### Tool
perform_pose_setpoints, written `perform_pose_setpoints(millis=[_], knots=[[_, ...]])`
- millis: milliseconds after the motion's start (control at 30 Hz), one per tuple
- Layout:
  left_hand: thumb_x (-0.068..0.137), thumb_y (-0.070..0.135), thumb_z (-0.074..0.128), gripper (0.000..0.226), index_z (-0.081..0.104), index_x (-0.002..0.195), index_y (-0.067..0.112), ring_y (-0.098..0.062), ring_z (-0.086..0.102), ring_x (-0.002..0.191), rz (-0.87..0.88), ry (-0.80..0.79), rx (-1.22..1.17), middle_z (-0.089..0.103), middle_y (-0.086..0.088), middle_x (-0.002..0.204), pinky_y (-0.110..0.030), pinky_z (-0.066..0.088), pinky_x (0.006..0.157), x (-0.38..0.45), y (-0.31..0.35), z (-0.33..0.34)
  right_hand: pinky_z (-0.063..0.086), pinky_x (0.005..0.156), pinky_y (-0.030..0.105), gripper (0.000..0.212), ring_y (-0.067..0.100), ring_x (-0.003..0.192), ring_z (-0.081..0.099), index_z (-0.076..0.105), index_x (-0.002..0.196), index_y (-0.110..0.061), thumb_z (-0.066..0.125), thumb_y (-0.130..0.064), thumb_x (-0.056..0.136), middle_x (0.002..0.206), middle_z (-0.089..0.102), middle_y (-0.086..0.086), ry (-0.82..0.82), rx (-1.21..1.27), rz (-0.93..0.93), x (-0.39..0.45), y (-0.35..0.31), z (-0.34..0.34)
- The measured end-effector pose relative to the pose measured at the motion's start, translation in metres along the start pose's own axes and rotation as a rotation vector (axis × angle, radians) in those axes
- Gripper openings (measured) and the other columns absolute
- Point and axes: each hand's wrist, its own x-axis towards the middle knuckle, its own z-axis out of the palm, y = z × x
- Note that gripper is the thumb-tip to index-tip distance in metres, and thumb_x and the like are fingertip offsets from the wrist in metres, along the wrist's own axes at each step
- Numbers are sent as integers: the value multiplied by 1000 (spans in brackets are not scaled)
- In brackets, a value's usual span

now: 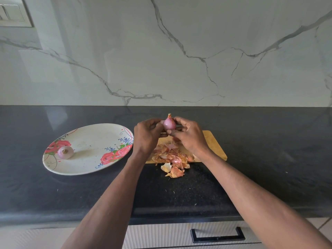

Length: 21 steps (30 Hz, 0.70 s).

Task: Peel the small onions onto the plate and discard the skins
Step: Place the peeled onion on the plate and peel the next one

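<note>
Above the wooden board, held up in the air between both hands, we see a small pink onion, its dry stem tip pointing up and away from us. The left hand curls its fingers against the onion's left side, and the right hand pinches it from the right and from below, so both hands grip the same onion. Most of its surface looks shiny and bare; we cannot tell whether any skin remains on the hidden side.

Directly beneath the hands a pile of orange-brown skins covers the near part of the board and spills over its front edge onto the tabletop. Something pink shows within the pile; we cannot tell whether it is an onion or a piece of skin.

To the left of the board, just beside the left wrist, lies an oval plate painted with red roses. One peeled onion rests on its left part, root end facing us.

The tabletop is dark speckled stone. Behind it rises a white marble-patterned wall with grey veins, and a switch panel sits at its upper left. Below the tabletop's front edge we see a pale ribbed drawer with a black handle.
</note>
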Motion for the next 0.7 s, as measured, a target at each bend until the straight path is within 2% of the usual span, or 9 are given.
perform_pose_setpoints(millis=[100,167,233,300,367,433,533,633,700], knots=[[96,4,58,18,74,103,-1,-28,76,81,-87,-6,-94,77,-16,86,-40,63,77,4,-3,-1,52,77,18,42,9,99,68,69,122,-15,79,-7,82,112,74,-1,-24,97,75,-1,-4,-1],[97,3,58,17,73,99,-2,-33,76,81,-131,-5,-165,76,-19,85,-40,62,77,5,-2,-1,54,85,25,40,10,103,68,70,121,-18,77,-7,83,112,74,-3,-39,192,142,-1,-4,-2],[98,3,57,16,72,96,-2,-31,75,76,-172,12,-218,76,-17,80,-36,62,71,5,0,-2,54,91,33,38,16,107,68,71,117,-23,77,-8,83,113,75,-3,-60,273,199,0,-5,-3],[99,1,54,16,69,98,-4,-27,75,69,-210,31,-262,75,-15,75,-30,61,64,5,3,-3,54,86,32,35,19,103,69,70,115,-23,74,-5,85,114,74,2,-87,355,248,1,-5,-4],[100,-1,52,17,66,108,-5,-28,75,69,-221,34,-277,74,-19,78,-30,61,62,6,2,-3,55,78,29,39,18,94,70,68,121,-19,70,0,87,116,73,10,-121,433,281,1,-7,-5],[98,-1,52,21,67,112,-5,-30,75,73,-178,17,-199,74,-22,82,-34,62,68,6,0,-2,56,75,29,48,18,96,70,65,128,-22,67,5,88,118,72,12,-136,430,277,2,-7,-5],[96,4,56,21,73,105,-3,-30,76,80,-138,-5,-128,76,-17,85,-42,62,80,6,-3,1,53,84,31,51,20,111,66,67,123,-28,67,6,85,118,73,3,-111,373,262,1,-8,-5],[97,15,65,17,75,101,1,-28,77,82,-122,-36,-133,77,-13,87,-42,61,83,5,-5,2,53,82,33,37,19,102,68,70,112,-23,76,-3,81,106,76,-2,-77,345,256,-2,-10,-5],[97,23,67,20,74,99,5,-22,76,82,-83,-28,-57,77,-9,87,-39,61,80,4,-8,3,55,79,29,29,13,92,69,70,104,-18,81,-8,79,95,75,-5,-45,314,221,-3,-11,-3]])
